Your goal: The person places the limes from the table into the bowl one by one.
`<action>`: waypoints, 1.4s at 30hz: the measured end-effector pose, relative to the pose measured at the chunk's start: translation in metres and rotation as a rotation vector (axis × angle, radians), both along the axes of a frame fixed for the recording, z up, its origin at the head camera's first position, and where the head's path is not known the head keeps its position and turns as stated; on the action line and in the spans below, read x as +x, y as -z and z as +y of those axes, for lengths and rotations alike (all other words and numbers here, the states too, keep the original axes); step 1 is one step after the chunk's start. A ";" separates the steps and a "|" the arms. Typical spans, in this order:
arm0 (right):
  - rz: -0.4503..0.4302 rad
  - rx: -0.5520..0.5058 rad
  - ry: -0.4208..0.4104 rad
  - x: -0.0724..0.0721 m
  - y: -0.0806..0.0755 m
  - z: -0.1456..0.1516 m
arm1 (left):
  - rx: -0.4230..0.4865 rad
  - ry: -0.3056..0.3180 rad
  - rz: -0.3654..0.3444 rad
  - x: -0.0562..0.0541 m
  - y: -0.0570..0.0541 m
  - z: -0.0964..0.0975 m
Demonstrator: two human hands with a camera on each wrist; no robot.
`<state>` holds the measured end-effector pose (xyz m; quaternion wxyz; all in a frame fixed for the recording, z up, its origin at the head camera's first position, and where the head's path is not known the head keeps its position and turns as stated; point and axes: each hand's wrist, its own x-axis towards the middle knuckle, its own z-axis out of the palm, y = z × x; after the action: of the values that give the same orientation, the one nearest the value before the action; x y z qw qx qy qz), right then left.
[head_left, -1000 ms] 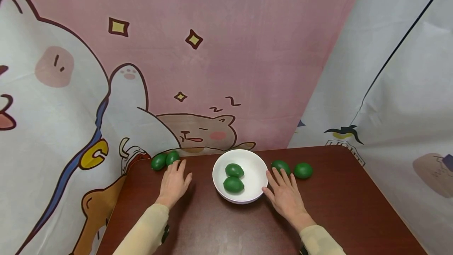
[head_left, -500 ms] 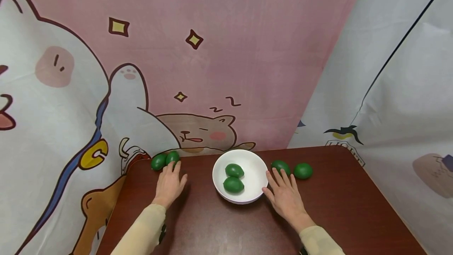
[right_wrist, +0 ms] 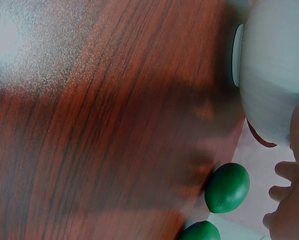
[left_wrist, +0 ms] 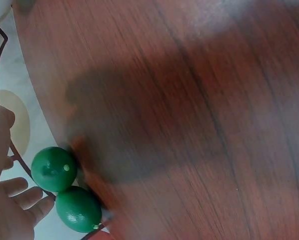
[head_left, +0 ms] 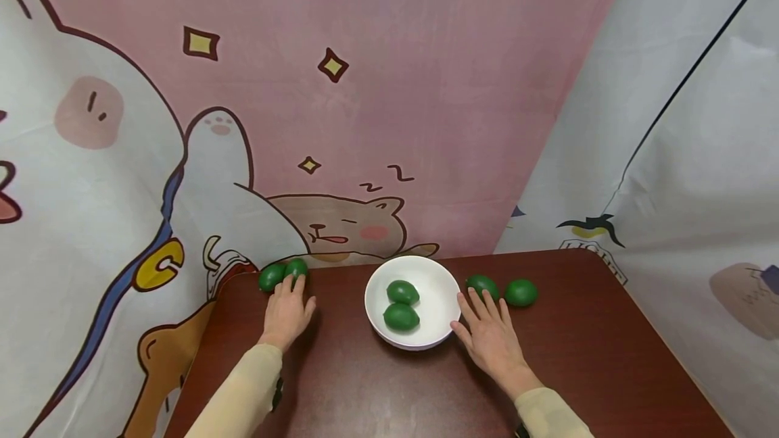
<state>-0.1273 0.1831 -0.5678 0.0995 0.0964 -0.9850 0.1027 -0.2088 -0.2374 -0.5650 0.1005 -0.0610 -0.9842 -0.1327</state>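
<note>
At the back left of the table, two green limes (head_left: pixel 271 278) lie side by side. My left hand (head_left: pixel 286 316) reaches towards them with fingers extended, its fingertips overlapping the right-hand lime (head_left: pixel 296 267) in the head view. The left wrist view has that hand (left_wrist: pixel 9 205) beside the pair, and no lime sits in its grasp. Two more limes (head_left: pixel 402 317) rest inside a white bowl (head_left: pixel 439 296) at the centre. Spread beside the bowl's right rim is my right hand (head_left: pixel 491 343), thumb at the rim, fingertips over a lime (head_left: pixel 482 284). Another lime (head_left: pixel 520 293) lies further right.
The dark red-brown wooden table (head_left: pixel 389 397) ends just behind the limes and bowl. Behind it hangs a pink and white cartoon-printed cloth (head_left: pixel 462 120). The right wrist view shows the bowl's outer wall (right_wrist: pixel 274 65) close to the hand.
My left hand has moved a little to the left, from the right side of the left pair to just in front of it. The right hand, bowl and limes stay put.
</note>
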 end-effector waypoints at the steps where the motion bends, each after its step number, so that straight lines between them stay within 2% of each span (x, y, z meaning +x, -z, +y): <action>1: 0.000 0.001 0.000 0.000 0.000 0.000 | -0.005 -0.002 -0.011 -0.001 0.000 -0.001; 8: -0.005 -0.005 0.001 0.000 0.000 0.000 | -0.013 -0.019 -0.058 -0.011 0.001 -0.003; 16: -0.018 -0.003 0.005 0.000 -0.001 0.001 | -0.015 -0.007 -0.040 -0.017 -0.002 -0.003; 24: -0.016 -0.003 0.004 0.001 -0.001 0.002 | -0.007 -0.004 -0.092 -0.028 0.002 -0.006; 32: -0.007 0.008 0.007 0.002 0.000 0.002 | -0.011 -0.015 -0.112 -0.038 0.007 -0.006; 42: -0.020 0.007 0.009 0.000 -0.001 0.000 | 0.014 -0.041 -0.169 -0.041 0.002 -0.006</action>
<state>-0.1277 0.1831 -0.5666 0.0898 0.0914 -0.9867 0.0999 -0.2497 -0.2436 -0.5671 0.0204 -0.0288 -0.9892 -0.1420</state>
